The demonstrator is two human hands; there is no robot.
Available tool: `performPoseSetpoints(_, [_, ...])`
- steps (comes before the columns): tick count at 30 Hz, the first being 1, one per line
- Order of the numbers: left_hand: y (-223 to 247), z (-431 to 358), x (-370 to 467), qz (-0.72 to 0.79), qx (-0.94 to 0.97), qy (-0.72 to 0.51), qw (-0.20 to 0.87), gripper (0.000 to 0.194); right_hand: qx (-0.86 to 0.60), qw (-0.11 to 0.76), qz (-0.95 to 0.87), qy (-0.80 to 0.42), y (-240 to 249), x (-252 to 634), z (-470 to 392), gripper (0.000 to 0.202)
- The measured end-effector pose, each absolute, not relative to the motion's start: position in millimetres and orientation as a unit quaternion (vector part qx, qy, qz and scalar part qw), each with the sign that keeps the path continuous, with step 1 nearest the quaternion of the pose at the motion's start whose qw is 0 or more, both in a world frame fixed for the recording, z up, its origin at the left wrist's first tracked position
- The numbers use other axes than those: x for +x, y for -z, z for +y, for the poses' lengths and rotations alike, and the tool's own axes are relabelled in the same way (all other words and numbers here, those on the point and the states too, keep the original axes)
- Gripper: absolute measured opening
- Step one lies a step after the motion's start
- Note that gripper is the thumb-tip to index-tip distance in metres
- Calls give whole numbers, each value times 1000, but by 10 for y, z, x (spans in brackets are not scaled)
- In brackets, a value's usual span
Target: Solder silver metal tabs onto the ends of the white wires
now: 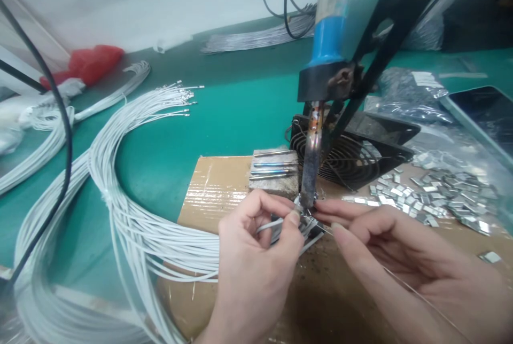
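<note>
My left hand [260, 258] is closed, thumb and forefinger pinching the end of a white wire [270, 225] close under the tip of a soldering iron [308, 184]. The iron has a blue handle [331, 13] and points downward in a black clamp. My right hand [393, 248] is closed on a thin strand of solder wire [420, 297], which runs back across the palm and reaches toward the iron tip. What lies exactly at the tip is small and partly covered by my fingers. More white wire ends [310, 242] lie beneath the tip.
A large bundle of white wires [160, 237] curves along the left. Behind my hands sit a metal block [276, 186] with rods on it and a black fan [344, 157]. Many small metal plates [433, 194] are scattered at right, below a phone [487, 114]. Brown cardboard [212, 178] covers the green table.
</note>
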State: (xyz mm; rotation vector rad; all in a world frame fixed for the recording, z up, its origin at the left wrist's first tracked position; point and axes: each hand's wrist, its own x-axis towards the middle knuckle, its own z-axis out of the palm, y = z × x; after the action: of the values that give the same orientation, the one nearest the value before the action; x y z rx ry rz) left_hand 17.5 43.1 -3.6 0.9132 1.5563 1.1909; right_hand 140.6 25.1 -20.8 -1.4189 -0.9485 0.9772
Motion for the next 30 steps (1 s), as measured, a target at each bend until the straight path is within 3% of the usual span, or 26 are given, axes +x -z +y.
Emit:
performPoseSetpoints(20, [43,434,170,632,383,-491,461,14,-611,540,-406,-412,182,1399,231,25])
performPoseSetpoints(30, [53,434,155,631,399,-481,459,15,-569,521,-500,-392,280,1509,304,21])
